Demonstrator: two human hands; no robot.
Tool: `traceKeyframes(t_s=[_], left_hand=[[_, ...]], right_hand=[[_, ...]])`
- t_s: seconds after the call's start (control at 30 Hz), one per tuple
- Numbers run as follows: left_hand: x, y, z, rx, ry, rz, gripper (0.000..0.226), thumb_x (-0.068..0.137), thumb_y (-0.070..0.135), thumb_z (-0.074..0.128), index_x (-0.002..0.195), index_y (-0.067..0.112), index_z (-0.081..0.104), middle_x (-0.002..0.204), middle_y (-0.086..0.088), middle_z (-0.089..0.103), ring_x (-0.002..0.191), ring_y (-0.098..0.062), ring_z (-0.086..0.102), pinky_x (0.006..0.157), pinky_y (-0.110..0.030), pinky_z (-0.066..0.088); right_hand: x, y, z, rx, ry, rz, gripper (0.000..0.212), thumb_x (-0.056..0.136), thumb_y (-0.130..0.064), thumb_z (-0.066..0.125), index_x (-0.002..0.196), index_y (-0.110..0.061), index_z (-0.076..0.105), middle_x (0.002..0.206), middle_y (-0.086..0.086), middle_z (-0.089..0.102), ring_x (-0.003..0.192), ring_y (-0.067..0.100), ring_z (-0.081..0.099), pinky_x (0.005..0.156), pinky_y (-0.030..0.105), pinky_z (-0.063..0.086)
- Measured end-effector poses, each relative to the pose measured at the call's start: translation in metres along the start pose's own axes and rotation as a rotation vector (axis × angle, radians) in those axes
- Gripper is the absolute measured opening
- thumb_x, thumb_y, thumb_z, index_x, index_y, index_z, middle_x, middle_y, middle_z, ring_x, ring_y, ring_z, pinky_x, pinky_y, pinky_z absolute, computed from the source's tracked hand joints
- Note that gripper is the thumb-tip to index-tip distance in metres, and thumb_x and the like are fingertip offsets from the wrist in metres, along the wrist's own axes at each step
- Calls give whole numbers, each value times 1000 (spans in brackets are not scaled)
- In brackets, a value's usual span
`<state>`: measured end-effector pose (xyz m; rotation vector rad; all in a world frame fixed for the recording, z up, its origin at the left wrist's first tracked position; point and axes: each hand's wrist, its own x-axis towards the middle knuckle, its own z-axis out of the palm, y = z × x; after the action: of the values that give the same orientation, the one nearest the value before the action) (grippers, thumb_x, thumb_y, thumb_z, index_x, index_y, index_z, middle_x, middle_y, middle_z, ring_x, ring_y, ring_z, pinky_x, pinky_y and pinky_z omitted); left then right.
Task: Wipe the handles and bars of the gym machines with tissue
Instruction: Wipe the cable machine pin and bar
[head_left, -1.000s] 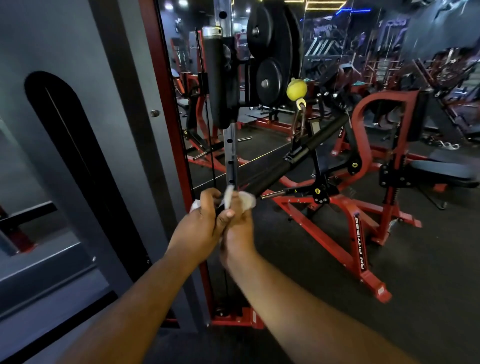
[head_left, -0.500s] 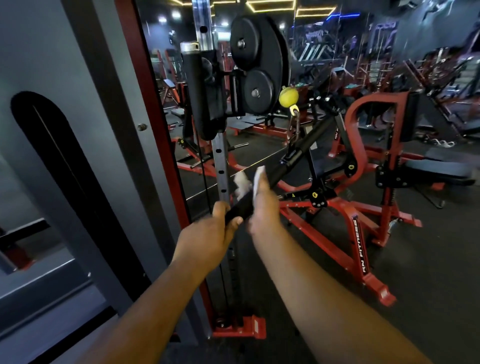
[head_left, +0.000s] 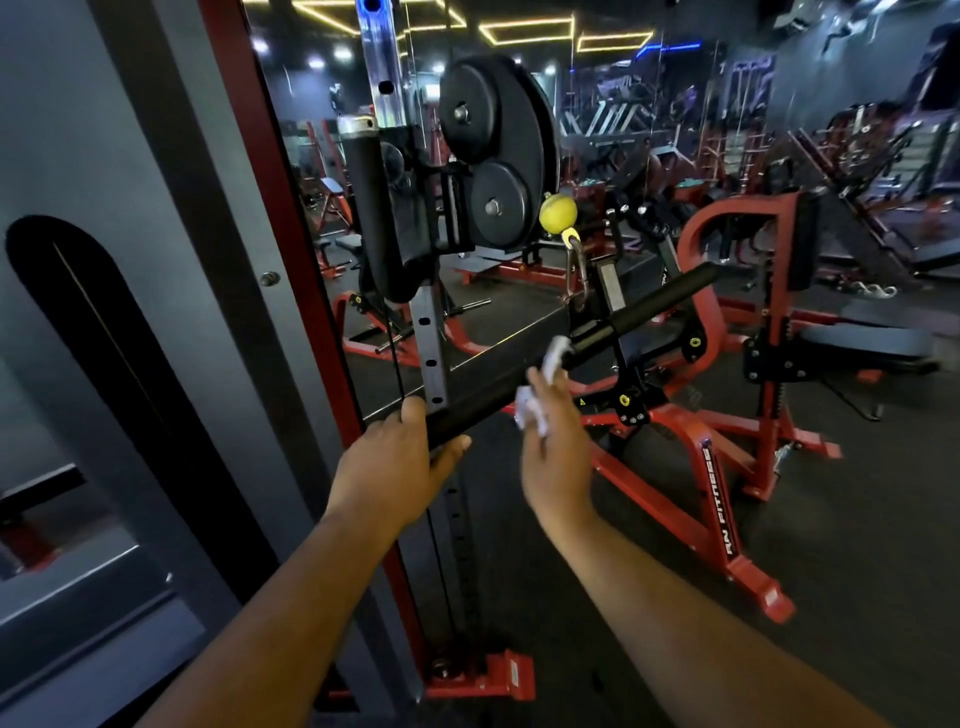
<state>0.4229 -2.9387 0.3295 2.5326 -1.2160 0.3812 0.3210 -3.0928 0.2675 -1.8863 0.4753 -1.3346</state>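
Left hand (head_left: 395, 462) fingers curled round near end of long black foam-gripped cable bar (head_left: 571, 343), right hand (head_left: 553, 457) fingers holding crumpled white tissue (head_left: 535, 405) against bar just beyond left fingertips.

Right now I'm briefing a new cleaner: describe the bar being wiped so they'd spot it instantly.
Find the big black pulley wheels on the cable machine's upright. Below them a yellow ball and clip carry a straight black bar. Unlike the red frames behind, it hangs slanted, left hand gripping its near end.
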Motion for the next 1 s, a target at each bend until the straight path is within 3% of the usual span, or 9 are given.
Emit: traceKeyframes(t_s=[0.1, 0.17, 0.27, 0.33, 0.43, 0.6, 0.7, 0.8, 1.0], left_hand=[[7, 1, 2, 113, -7, 53, 46, 102, 62, 40, 129, 26, 41, 99, 4, 63, 79, -13, 63, 66, -35, 60], [8, 0, 2, 167, -21, 79, 49, 103, 62, 37, 135, 25, 43, 106, 2, 64, 84, -15, 64, 69, -36, 60], [6, -2, 3, 158, -58, 99, 52, 103, 64, 32, 138, 26, 39, 103, 3, 62, 80, -12, 63, 68, -36, 60], [4, -2, 4, 156, -62, 96, 54, 102, 65, 30, 139, 27, 37, 100, 5, 60, 77, -10, 61, 67, -35, 61], [4, 0, 9, 148, -54, 102, 53, 102, 67, 28, 137, 28, 39, 97, 6, 60, 74, -9, 62, 66, -35, 61], [6, -3, 11, 160, -75, 116, 48, 104, 62, 33, 133, 27, 43, 100, 6, 62, 80, -11, 62, 71, -34, 59], [6, -6, 13, 131, -105, 98, 49, 103, 64, 32, 134, 29, 41, 98, 7, 60, 78, -8, 61, 70, -33, 59], [6, -4, 15, 106, -96, 96, 50, 102, 66, 31, 135, 29, 40, 93, 8, 58, 75, -7, 60, 69, -34, 60], [10, -1, 17, 131, -54, 121, 47, 104, 57, 40, 138, 25, 42, 94, 8, 59, 76, -9, 59, 68, -32, 58]], right_hand=[[-8, 1, 11, -274, -290, -294, 67, 97, -7, 44, 161, -20, 25, 167, 1, 27, 158, 14, 9, 129, 45, 8], [4, 3, 10, -446, -397, -434, 77, 94, -6, 51, 162, -19, 17, 166, 1, 29, 157, 17, 7, 128, 52, 3], [41, 22, -10, -768, -341, -587, 82, 88, 0, 58, 159, -24, 24, 162, -4, 38, 155, 19, 19, 124, 63, 6], [72, 37, -32, -879, -263, -440, 78, 89, -2, 55, 157, -30, 30, 162, -9, 37, 157, 22, 15, 123, 65, 2], [71, 34, -31, -799, -218, -358, 68, 96, -5, 49, 156, -32, 33, 163, -10, 33, 158, 21, 8, 125, 62, 3], [28, 15, -6, -570, -526, -612, 66, 92, -8, 45, 155, -24, 39, 167, -7, 27, 157, 14, 12, 126, 56, -6], [64, 34, -19, -790, -405, -705, 62, 96, -12, 54, 154, -26, 39, 161, -7, 39, 154, 16, 25, 122, 67, 4], [81, 33, -25, -705, -238, -433, 42, 102, -23, 57, 144, -23, 52, 147, -5, 57, 151, 17, 32, 121, 69, 5], [37, 13, 4, -551, -531, -645, 53, 105, -51, 35, 146, -21, 50, 146, -1, 54, 152, 17, 30, 121, 68, -1]])
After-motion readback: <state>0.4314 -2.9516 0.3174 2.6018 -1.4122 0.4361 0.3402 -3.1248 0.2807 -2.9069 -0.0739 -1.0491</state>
